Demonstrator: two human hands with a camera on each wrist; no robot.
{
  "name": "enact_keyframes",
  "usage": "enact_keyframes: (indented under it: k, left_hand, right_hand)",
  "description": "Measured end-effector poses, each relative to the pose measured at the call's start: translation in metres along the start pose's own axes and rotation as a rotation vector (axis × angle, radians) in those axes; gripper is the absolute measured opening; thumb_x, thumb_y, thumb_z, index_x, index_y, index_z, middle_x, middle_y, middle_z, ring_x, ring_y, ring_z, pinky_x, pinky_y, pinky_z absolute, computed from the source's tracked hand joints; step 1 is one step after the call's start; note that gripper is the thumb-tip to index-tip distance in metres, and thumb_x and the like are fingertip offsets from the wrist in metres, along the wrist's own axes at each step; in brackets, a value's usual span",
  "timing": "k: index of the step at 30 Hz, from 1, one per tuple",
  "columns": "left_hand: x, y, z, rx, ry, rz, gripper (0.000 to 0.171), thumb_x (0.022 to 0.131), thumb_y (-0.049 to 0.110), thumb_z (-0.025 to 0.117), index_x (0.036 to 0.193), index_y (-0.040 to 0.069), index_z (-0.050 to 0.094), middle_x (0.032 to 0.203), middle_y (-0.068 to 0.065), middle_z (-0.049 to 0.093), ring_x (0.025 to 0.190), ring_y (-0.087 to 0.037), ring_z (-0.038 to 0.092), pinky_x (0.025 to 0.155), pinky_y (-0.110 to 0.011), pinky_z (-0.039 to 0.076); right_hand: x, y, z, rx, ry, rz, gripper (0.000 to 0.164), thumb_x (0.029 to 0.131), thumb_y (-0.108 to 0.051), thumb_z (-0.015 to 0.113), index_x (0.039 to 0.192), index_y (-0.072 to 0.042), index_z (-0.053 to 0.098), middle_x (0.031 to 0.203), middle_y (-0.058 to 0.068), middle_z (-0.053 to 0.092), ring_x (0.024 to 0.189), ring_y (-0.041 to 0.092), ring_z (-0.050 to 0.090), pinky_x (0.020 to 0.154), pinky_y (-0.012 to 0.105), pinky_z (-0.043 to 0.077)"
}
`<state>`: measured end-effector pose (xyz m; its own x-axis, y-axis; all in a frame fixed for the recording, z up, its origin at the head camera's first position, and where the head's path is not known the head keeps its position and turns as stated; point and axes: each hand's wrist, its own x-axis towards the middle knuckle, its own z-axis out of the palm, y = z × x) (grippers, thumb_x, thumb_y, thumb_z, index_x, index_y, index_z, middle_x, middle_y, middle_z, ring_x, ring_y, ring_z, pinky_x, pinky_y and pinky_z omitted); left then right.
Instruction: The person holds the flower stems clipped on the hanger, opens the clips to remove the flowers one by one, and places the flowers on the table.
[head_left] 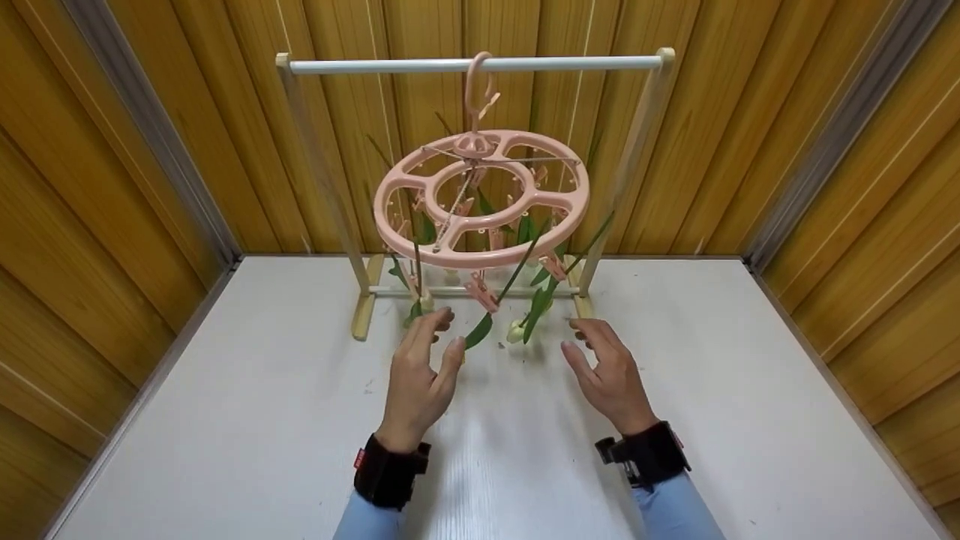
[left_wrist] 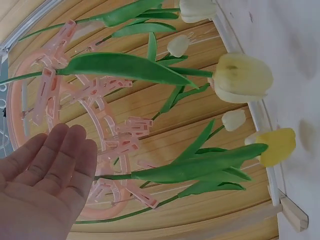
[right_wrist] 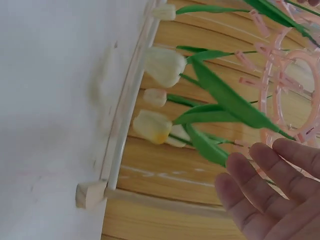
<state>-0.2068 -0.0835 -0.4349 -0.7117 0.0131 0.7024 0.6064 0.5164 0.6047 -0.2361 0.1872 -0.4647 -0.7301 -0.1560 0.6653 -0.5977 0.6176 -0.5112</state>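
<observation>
A pink round clothes hanger (head_left: pixel 480 259) with clothespins (head_left: pixel 480 292) hangs by its hook from a white rod. Tulips dangle upside down from the clips; a white tulip (left_wrist: pixel 242 77), a yellow tulip (left_wrist: pixel 277 146) and a yellowish-white tulip (right_wrist: pixel 152 126) show among several. My left hand (head_left: pixel 420 371) is raised in front of the hanger's left side, fingers relaxed and nothing in them. To the right, my right hand (head_left: pixel 611 375) is held likewise, palm facing inward, holding nothing. Both hands are below the ring, close to the hanging leaves (head_left: pixel 478 331).
The rack's white rod (head_left: pixel 375 66) rests on wooden uprights, with wooden feet (head_left: pixel 363 316) on the white table (head_left: pixel 247 420). Wood-patterned panels (head_left: pixel 97 187) enclose the back and both sides. Each wrist wears a black band (head_left: pixel 390 471).
</observation>
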Motion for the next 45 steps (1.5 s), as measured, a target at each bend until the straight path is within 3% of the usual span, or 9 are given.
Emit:
enact_keyframes:
  k: [7, 17, 23, 29, 39, 45]
  left_hand:
    - [0.008, 0.006, 0.009, -0.088, -0.01, -0.076, 0.041, 0.103, 0.014, 0.06, 0.141, 0.0, 0.055, 0.133, -0.014, 0.063, 0.116, -0.029, 0.063, 0.092, -0.049, 0.054]
    - [0.02, 0.007, 0.013, -0.247, -0.043, -0.168, 0.06, 0.102, 0.012, 0.06, 0.157, 0.002, 0.038, 0.154, -0.018, 0.046, 0.128, -0.033, 0.058, 0.097, -0.051, 0.054]
    - [0.025, 0.005, 0.014, -0.277, -0.073, -0.132, 0.066, 0.103, 0.013, 0.061, 0.162, 0.007, 0.032, 0.157, -0.015, 0.044, 0.132, -0.034, 0.057, 0.095, -0.049, 0.054]
    - [0.029, 0.003, 0.016, -0.289, -0.082, -0.073, 0.062, 0.103, 0.011, 0.06, 0.16, 0.008, 0.036, 0.141, -0.013, 0.054, 0.129, -0.03, 0.058, 0.093, -0.045, 0.055]
    - [0.029, 0.006, 0.017, -0.291, -0.063, -0.082, 0.052, 0.103, 0.01, 0.062, 0.153, 0.006, 0.048, 0.146, -0.012, 0.053, 0.126, -0.026, 0.057, 0.094, -0.044, 0.055]
    - [0.027, 0.007, 0.016, -0.378, -0.058, -0.057, 0.047, 0.102, 0.007, 0.061, 0.149, 0.004, 0.051, 0.139, -0.013, 0.058, 0.126, -0.027, 0.06, 0.096, -0.043, 0.055]
  right_hand:
    - [0.009, -0.016, 0.008, 0.164, -0.041, 0.04, 0.027, 0.102, -0.006, 0.061, 0.128, 0.001, 0.065, 0.123, 0.015, 0.067, 0.109, 0.031, 0.068, 0.089, 0.044, 0.057]
    - [0.014, -0.029, 0.016, 0.304, -0.084, 0.094, 0.027, 0.106, -0.009, 0.057, 0.13, -0.004, 0.066, 0.123, 0.007, 0.068, 0.113, 0.024, 0.066, 0.093, 0.037, 0.054]
    - [0.015, -0.035, 0.025, 0.393, -0.129, 0.09, 0.028, 0.106, -0.009, 0.056, 0.131, -0.001, 0.065, 0.125, 0.012, 0.067, 0.116, 0.027, 0.066, 0.096, 0.035, 0.054]
    - [0.016, -0.039, 0.031, 0.444, -0.163, 0.095, 0.032, 0.105, -0.008, 0.059, 0.135, 0.003, 0.063, 0.13, 0.018, 0.065, 0.12, 0.027, 0.064, 0.1, 0.037, 0.053]
    - [0.015, -0.038, 0.044, 0.528, -0.217, 0.095, 0.035, 0.104, -0.007, 0.061, 0.139, 0.0, 0.061, 0.145, 0.017, 0.058, 0.128, 0.032, 0.06, 0.103, 0.037, 0.053]
    - [0.014, -0.04, 0.045, 0.506, -0.26, 0.012, 0.03, 0.102, -0.006, 0.063, 0.132, -0.001, 0.066, 0.153, 0.018, 0.05, 0.134, 0.037, 0.054, 0.101, 0.052, 0.052]
